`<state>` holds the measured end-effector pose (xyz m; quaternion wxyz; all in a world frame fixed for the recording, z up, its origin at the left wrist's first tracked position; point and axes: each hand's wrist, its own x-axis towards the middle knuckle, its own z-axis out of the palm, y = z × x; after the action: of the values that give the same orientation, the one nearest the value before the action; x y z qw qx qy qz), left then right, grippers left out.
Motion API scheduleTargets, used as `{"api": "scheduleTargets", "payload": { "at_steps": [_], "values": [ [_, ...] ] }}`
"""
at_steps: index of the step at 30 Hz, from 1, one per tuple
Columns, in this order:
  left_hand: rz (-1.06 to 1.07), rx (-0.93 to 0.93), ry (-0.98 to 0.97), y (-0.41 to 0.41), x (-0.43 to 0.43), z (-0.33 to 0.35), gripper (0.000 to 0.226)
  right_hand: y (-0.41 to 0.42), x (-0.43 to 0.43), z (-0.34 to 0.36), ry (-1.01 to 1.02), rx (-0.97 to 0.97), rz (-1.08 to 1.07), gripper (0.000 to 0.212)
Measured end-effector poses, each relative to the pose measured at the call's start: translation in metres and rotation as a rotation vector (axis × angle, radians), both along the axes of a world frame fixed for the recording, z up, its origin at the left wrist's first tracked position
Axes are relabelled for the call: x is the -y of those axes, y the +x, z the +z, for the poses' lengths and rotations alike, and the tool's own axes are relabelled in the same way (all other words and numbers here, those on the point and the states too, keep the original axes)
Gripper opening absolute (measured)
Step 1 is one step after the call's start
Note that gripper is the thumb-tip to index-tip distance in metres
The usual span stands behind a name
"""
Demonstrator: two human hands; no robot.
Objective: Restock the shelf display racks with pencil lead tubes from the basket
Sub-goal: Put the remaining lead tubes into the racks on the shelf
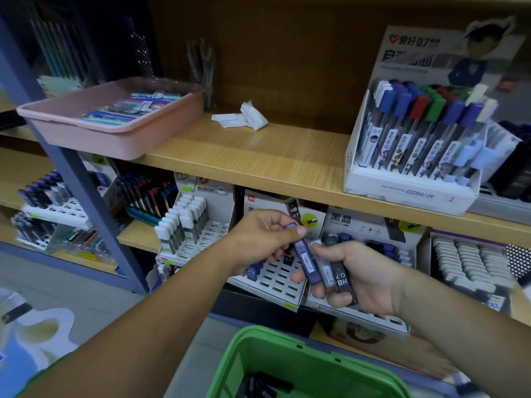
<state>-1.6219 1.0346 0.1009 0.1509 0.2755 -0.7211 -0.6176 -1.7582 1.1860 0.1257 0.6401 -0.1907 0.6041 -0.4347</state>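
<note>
Centre frame: left hand (267, 235) pinches the capped top end of a purple lead tube (306, 259) between thumb and forefinger. Its other fingers are curled under.

Just right of it, right hand (362, 275) has its fingers curled round a small bundle. The bundle is the lower part of that same purple lead tube, a clear tube (325, 272) and a black tube (342, 278) printed HB 0.7. Both hands touch the purple one. The three lie side by side and tilted, caps toward the upper left.

A second black tube (293, 211), also HB 0.7, sticks up just above the left hand. Cannot tell if it is held or belongs to the box behind.

Behind and below the hands, on the lower shelf, is a white slotted rack (275, 282). Most slots are open, with a few dark tubes (252, 272) at its left side, partly hidden by the left wrist. To the right, behind the right hand, a neighbouring rack (382, 248) holds dark and blue-capped tubes. Left of centre, another rack (184, 225) is about half filled with white-capped tubes.

Bottom centre: green basket (258, 337), rim in view. Dark items (264, 386) lie inside, too blurred to read.

On the wooden shelf (258, 156) across the middle:
- Upper left: a pink tray (115, 136) with pens overhangs the shelf edge.
- Top centre: crumpled white paper (244, 117).
- Upper right: a Conan display box (416, 193) packed with upright coloured-cap tubes.
</note>
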Motion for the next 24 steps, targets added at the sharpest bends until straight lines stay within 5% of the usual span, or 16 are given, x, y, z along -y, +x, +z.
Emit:
{"api": "scheduleTargets", "payload": {
  "at_steps": [10, 17, 24],
  "values": [
    [-0.121, 0.121, -0.033, 0.01, -0.023, 0.002, 0.022, 0.007, -0.009, -0.002, 0.067, -0.13, 0.224, 0.042],
    [-0.194, 0.132, 0.031, 0.02, -0.019, -0.014, 0.013, 0.003, -0.011, -0.015, 0.055, -0.001, 0.312, 0.031],
    [0.09, 0.054, 0.071, 0.029, 0.0, -0.016, 0.013, 0.001, -0.004, -0.017, 0.214, -0.095, 0.29, 0.015]
  ]
}}
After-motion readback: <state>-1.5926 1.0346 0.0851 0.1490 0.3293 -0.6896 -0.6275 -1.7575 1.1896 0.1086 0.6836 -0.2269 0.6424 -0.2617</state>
